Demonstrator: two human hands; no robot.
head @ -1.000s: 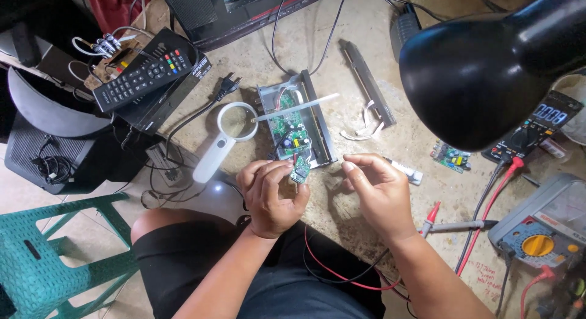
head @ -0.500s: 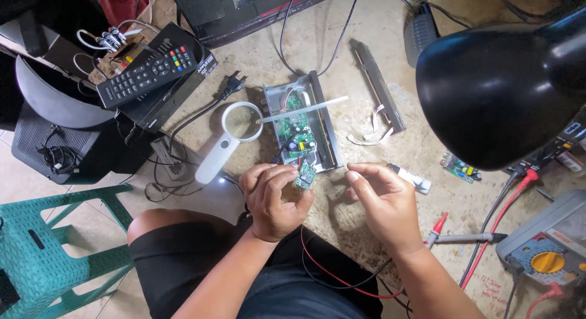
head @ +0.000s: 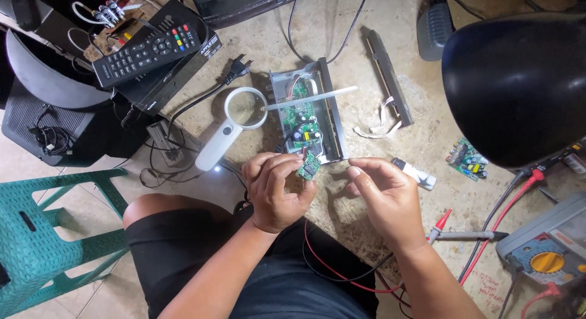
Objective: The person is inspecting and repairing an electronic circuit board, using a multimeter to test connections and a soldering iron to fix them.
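Green circuit board (head: 309, 166) upright in left hand (head: 276, 191), long axis near-vertical.

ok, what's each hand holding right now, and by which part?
The left hand pinches a small green circuit board by its lower edge, between thumb and fingertips. The right hand has its fingertips pinched together; whether it holds anything cannot be told.

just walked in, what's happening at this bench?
A person sits on the floor over an opened metal case with a green circuit board inside. The left hand pinches a small green board just below the case. The right hand hovers beside it, fingertips together; whether it holds anything is unclear. A magnifying glass, remote control, multimeter and black lamp lie around.
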